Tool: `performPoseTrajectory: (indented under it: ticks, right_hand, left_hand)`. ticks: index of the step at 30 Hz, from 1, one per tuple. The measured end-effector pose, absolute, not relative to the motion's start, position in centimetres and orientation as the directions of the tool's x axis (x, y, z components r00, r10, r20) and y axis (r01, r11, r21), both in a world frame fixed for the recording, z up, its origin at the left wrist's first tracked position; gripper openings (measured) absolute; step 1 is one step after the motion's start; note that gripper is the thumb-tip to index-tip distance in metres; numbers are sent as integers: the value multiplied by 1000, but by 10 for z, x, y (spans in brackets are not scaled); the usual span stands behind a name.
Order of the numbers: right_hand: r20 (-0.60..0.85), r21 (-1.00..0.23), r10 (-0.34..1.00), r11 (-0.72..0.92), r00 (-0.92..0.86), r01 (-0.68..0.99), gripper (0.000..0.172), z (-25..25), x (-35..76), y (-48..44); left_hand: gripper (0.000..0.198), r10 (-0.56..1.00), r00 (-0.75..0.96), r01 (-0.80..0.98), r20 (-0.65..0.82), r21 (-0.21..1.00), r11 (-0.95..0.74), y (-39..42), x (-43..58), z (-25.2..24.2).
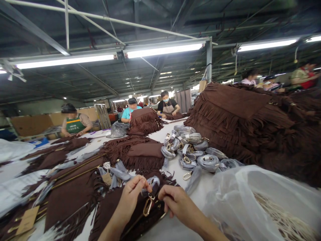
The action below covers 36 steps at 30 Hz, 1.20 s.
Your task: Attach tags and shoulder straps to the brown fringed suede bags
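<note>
My left hand [132,192] is closed, its fingertips pinching a dark brown strap [154,185] partly wrapped in clear plastic. From the strap hangs a gold snap hook [148,205], just below my left fingertips. Opposite it, my right hand [177,200] has thumb and forefinger bent together close to the strap; whatever lies between them is too small to make out. Under both hands is a brown fringed bag [110,209], with a zip near its lower right side.
Plastic-wrapped coiled straps [208,162] with gold hooks lie right of centre. A high pile of brown fringed bags [240,100] rises behind them. At the lower right stands a translucent plastic bag [233,187] with pale cords inside. Other people work across the table.
</note>
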State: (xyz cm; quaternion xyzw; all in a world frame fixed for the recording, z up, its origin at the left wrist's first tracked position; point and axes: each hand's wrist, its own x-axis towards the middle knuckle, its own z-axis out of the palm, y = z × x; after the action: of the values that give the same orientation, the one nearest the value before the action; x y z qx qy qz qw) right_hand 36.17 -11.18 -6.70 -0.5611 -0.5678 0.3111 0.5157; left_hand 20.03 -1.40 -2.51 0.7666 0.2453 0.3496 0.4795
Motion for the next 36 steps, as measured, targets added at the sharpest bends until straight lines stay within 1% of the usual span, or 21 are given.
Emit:
performPoseTrajectory:
  ticks: [2, 3, 6, 9, 11, 12, 13, 15, 16, 19, 23, 27, 30, 34, 36]
  right_hand:
    - [341, -889, 920, 250, 192, 383, 16, -66, 364, -113]
    - [374, -880, 905, 277, 201, 386, 16, -66, 364, -113]
    - [412, -879, 888, 328, 203, 347, 18, -64, 362, -115]
    - [430, -880, 885, 368, 177, 299, 14, -63, 360, -116]
    - [389, -911, 895, 339, 219, 232, 8, -61, 363, -115]
    - [351, -933, 896, 309, 273, 187, 13, -61, 365, -114]
    - [307, -951, 889, 278, 340, 133, 21, -59, 368, -113]
    - [205, -972, 866, 237, 456, -12, 38, -57, 375, -109]
    - [154, -969, 864, 227, 478, -98, 44, -56, 377, -108]
    - [56, -920, 910, 207, 411, -333, 53, -56, 376, -106]
    - [15, -847, 947, 183, 322, -499, 53, -57, 362, -108]
    - [20, -822, 953, 188, 303, -537, 45, -55, 352, -112]
    - [13, -825, 951, 184, 308, -534, 46, -54, 352, -112]
    - [28, -855, 947, 188, 320, -483, 46, -59, 357, -109]
    - [47, -873, 950, 189, 309, -449, 45, -63, 359, -108]
  left_hand:
    - [33, 665, 706, 58, 244, 916, -398, -18, 200, -22]
    - [31, 629, 748, 69, 214, 917, -393, -22, 201, -20]
    - [28, 520, 846, 125, 115, 906, -403, -34, 206, -19]
    - [26, 486, 872, 176, 50, 895, -409, -39, 209, -21]
    - [29, 516, 853, 158, 75, 906, -392, -37, 210, -24]
    - [31, 538, 838, 139, 94, 916, -376, -35, 210, -26]
    - [33, 560, 821, 122, 106, 927, -354, -32, 209, -27]
    - [36, 591, 800, 104, 107, 945, -311, -28, 209, -30]
    - [37, 598, 794, 100, 104, 949, -298, -27, 209, -30]
    - [38, 600, 793, 105, 102, 948, -300, -27, 210, -30]
    - [37, 587, 804, 106, 94, 949, -297, -31, 211, -29]
    - [35, 563, 823, 93, 80, 958, -273, -32, 214, -33]
    - [32, 565, 820, 97, 86, 954, -285, -32, 215, -35]
    - [30, 629, 759, 88, 169, 931, -355, -35, 214, -30]
    - [28, 633, 750, 73, 191, 928, -366, -38, 215, -29]
